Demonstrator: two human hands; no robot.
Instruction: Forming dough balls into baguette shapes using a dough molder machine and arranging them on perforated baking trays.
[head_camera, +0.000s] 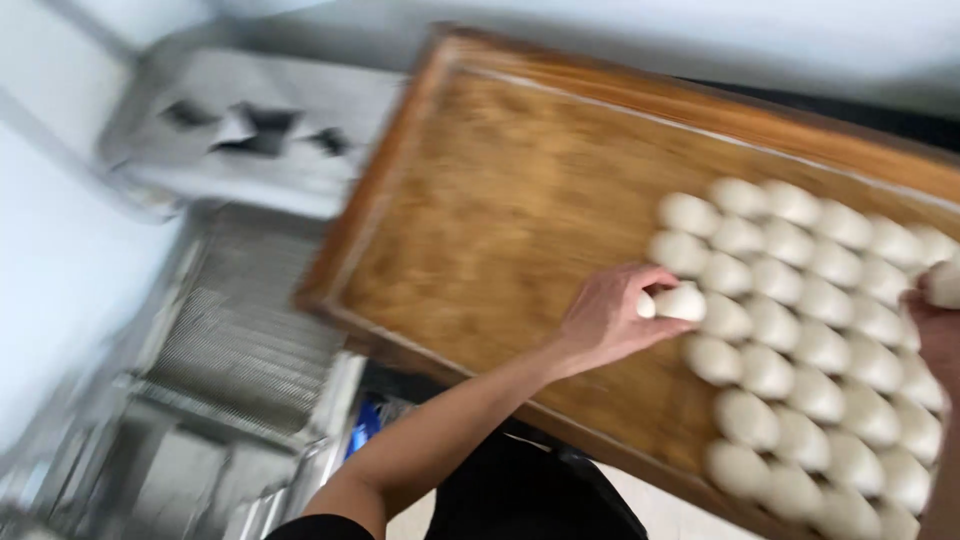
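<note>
The big wooden tray (500, 200) is half full — your left hand (605, 318) pinches a dough ball (680, 302) beside the rows; your right hand (940, 335) — far right — holds another ball (945, 283).

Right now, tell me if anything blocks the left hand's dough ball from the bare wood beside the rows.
Nothing visible does. The left hand holds a dough ball at the rows' left edge; the bare wood of the tray lies open beside it.

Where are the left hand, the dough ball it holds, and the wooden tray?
left hand (605, 318): head view, back of hand.
dough ball (682, 301): head view, its middle.
wooden tray (375, 195): head view, left rim.
</note>
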